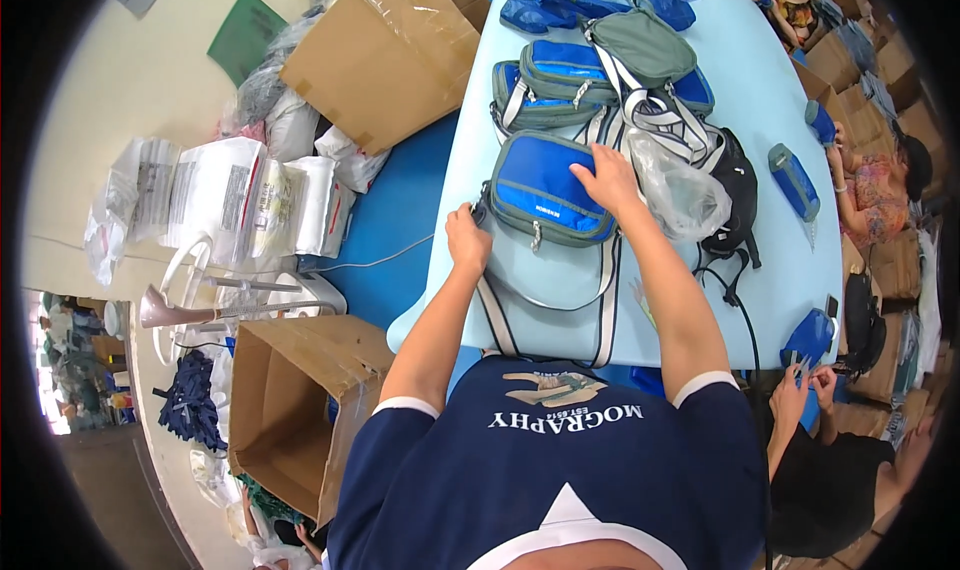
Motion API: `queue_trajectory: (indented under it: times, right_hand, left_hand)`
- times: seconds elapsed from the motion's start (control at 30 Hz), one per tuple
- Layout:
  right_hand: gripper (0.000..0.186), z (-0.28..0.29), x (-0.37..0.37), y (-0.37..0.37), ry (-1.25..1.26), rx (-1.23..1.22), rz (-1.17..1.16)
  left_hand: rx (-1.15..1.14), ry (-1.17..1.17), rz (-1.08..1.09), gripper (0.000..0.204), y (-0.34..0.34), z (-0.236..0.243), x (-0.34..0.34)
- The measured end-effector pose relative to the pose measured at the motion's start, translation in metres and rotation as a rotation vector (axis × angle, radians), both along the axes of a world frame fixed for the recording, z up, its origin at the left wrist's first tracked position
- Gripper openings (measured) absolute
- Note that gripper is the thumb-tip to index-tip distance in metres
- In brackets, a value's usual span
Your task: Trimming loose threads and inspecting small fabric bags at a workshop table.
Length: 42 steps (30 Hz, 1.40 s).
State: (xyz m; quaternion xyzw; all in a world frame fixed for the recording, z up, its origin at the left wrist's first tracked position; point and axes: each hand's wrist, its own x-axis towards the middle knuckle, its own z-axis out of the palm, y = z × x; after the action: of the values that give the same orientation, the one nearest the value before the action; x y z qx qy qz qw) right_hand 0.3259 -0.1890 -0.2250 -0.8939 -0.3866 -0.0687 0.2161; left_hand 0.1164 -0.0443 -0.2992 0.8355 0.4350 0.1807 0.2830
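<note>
A blue and grey bag lies on the pale blue table at the centre. My left hand is closed on a dark strap fitting at the bag's left side. My right hand grips the bag's right side, thumb on the blue panel and fingers partly hidden over the edge. A zipper pull hangs at the bag's front. Black-and-white striped straps and a grey strap loop run toward me to the table's near edge.
Stacked similar bags, a clear plastic bag, a black bag and a blue pouch share the table. Cardboard boxes and wrapped parcels stand left. Several co-workers work along the right.
</note>
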Motion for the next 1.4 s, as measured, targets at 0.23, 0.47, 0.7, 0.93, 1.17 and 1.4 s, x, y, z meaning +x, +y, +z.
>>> queue_trajectory:
  times: [0.23,0.47,0.7,0.93,1.17,1.4]
  right_hand:
    - [0.08,-0.001,0.033,0.033,0.196,-0.229,0.188]
    - [0.057,0.08,0.009,0.013,0.462,0.071,0.156]
    - [0.046,0.237,-0.022,0.008,-0.167,0.217,0.022]
    - [0.047,0.24,-0.017,0.006,-0.208,0.279,-0.079]
    - [0.046,0.27,-0.008,0.006,-0.344,0.556,-0.257]
    - [0.039,0.273,0.0,-0.017,-0.355,0.514,-0.269]
  left_hand:
    - [-0.008,-0.409,-0.21,0.033,0.007,0.027,-0.016]
    - [0.22,-0.492,-0.151,0.044,0.015,0.093,-0.03]
    - [0.02,-0.391,0.168,0.026,0.022,0.08,-0.071]
    - [-0.075,-0.281,0.306,0.018,0.015,0.079,-0.078]
    - [-0.064,-0.583,0.195,0.007,0.008,0.095,-0.056]
    - [0.244,-0.21,0.395,0.014,0.039,0.09,-0.088]
